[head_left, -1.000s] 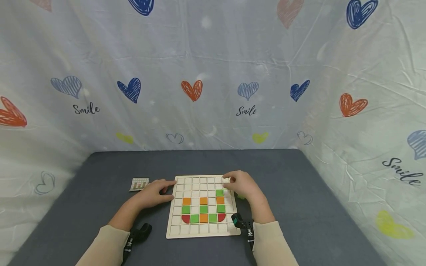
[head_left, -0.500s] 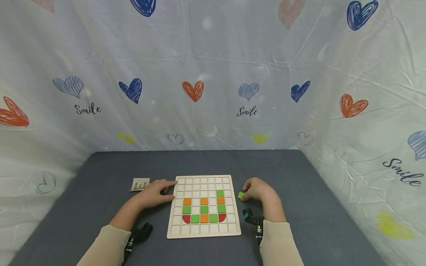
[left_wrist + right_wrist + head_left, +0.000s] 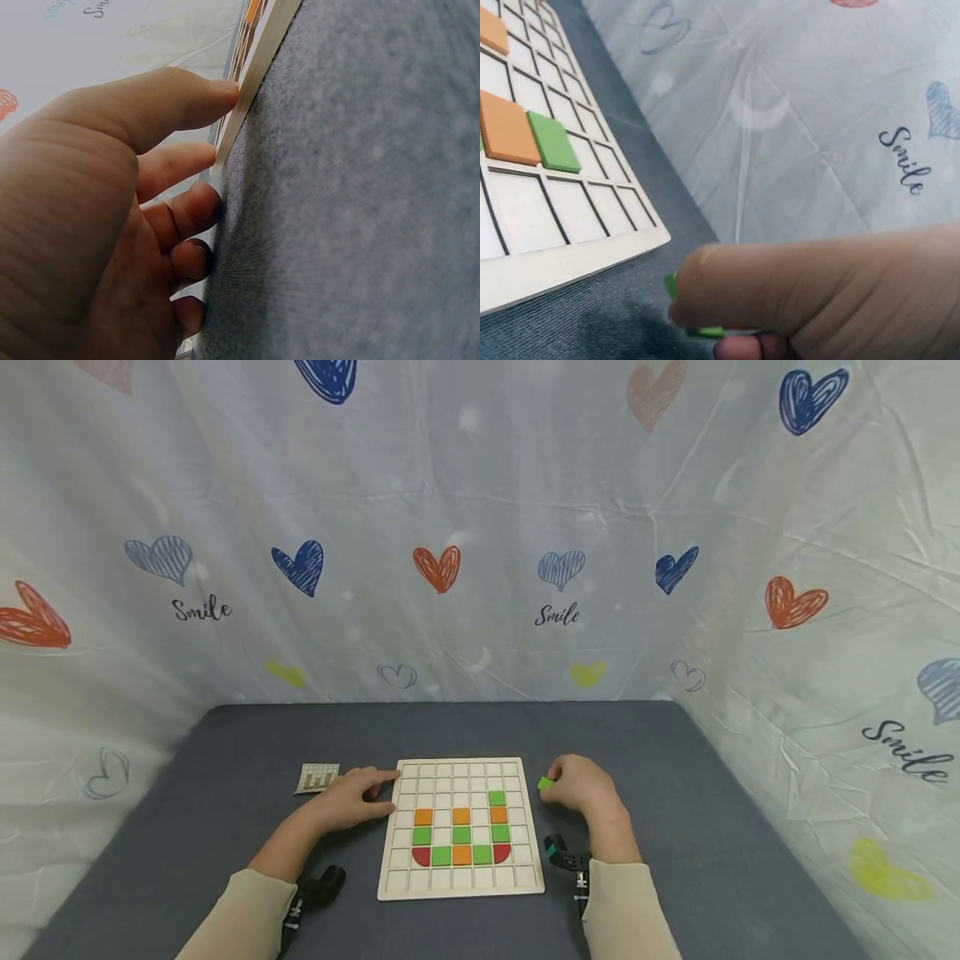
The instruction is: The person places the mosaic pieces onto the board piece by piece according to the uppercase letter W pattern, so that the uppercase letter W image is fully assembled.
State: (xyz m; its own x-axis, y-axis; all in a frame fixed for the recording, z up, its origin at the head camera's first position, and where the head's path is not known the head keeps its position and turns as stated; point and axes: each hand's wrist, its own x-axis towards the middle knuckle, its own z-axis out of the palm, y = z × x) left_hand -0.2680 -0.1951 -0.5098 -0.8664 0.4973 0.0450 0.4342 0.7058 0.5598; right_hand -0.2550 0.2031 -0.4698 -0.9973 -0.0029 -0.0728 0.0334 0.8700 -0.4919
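Note:
A pale wooden grid board (image 3: 459, 896) lies on the dark cloth. Square orange tiles (image 3: 461, 816), green tiles (image 3: 442, 856) and rounded red tiles (image 3: 502, 853) sit in its cells. My left hand (image 3: 350, 799) rests at the board's left side; in the left wrist view its thumb (image 3: 191, 94) and forefinger touch the board edge (image 3: 262, 71). Right of the board, my right hand (image 3: 587, 785) pinches a small green tile (image 3: 544, 783) between thumb and fingers, apart from the board. In the right wrist view the thumb (image 3: 735, 289) hides most of that green tile (image 3: 705, 331).
A small card (image 3: 309, 777) printed with a coloured grid lies beyond the left hand, partly covered by it. A white curtain (image 3: 495, 510) with hearts and "Smile" lettering hangs behind the grey table (image 3: 637, 743).
My right hand has moved from above the board's upper right corner to the right and taken hold of the green tile there, lifting it slightly. The left hand has stayed at the board.

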